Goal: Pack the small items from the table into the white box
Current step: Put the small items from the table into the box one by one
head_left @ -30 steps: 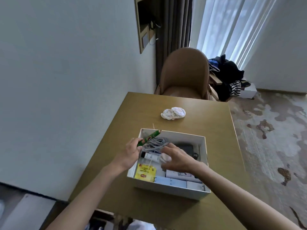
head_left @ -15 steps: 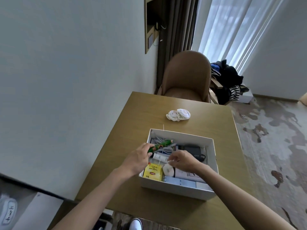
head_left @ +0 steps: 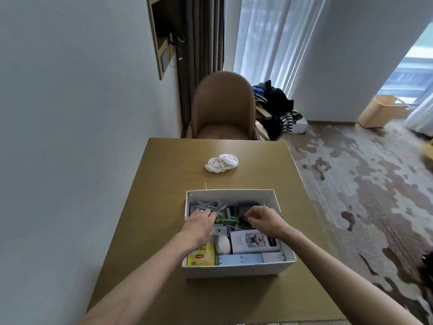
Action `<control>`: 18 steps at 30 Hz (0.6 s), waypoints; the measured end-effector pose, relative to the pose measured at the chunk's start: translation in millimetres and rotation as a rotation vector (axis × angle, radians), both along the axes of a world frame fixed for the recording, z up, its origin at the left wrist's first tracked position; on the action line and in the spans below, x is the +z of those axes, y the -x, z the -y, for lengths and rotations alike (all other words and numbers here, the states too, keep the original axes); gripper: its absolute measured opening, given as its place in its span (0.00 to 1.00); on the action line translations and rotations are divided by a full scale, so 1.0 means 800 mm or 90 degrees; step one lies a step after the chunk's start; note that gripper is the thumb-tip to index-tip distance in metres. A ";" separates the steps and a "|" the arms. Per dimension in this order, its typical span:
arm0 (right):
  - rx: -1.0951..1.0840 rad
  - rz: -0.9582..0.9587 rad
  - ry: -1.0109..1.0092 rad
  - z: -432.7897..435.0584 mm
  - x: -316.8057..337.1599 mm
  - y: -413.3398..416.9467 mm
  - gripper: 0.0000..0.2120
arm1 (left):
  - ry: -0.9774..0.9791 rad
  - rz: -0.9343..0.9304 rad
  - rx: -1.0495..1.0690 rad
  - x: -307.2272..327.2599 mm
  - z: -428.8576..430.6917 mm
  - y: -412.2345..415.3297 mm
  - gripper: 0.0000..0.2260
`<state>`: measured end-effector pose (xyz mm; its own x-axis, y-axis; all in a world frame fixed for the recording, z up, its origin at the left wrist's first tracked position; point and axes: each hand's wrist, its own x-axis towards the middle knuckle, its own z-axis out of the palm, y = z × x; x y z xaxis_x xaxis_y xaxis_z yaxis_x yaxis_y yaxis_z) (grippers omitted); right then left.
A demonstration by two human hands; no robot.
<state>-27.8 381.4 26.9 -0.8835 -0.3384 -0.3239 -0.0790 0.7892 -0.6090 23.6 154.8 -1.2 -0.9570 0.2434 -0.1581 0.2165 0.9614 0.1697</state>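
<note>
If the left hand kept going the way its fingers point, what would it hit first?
The green packet, right at the left hand's fingertips; beyond it, probably the right hand, though depth is unclear.

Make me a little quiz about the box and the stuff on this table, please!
1. True or false: the white bundle lies inside the white box.
2. The packet in the box's near left corner is: A) yellow, B) pink, C) black.
3. Which hand is at the green stick?
Key: 1 false, it lies on the table; 2 A; 3 the left hand.
</note>
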 end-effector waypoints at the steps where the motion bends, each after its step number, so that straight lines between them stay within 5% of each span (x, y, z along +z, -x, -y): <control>1: -0.004 0.014 0.009 -0.002 0.000 -0.002 0.09 | 0.009 0.013 -0.008 -0.004 -0.001 0.004 0.20; 6: -0.056 0.015 0.051 -0.014 0.004 -0.007 0.08 | 0.019 -0.011 -0.027 -0.017 -0.004 0.020 0.19; 10: -0.101 -0.058 0.081 -0.024 0.009 0.000 0.09 | -0.097 -0.112 -0.048 -0.009 -0.006 0.037 0.11; 18: -0.191 -0.190 0.119 -0.042 0.018 0.067 0.08 | -0.286 -0.144 -0.002 0.039 -0.024 0.105 0.11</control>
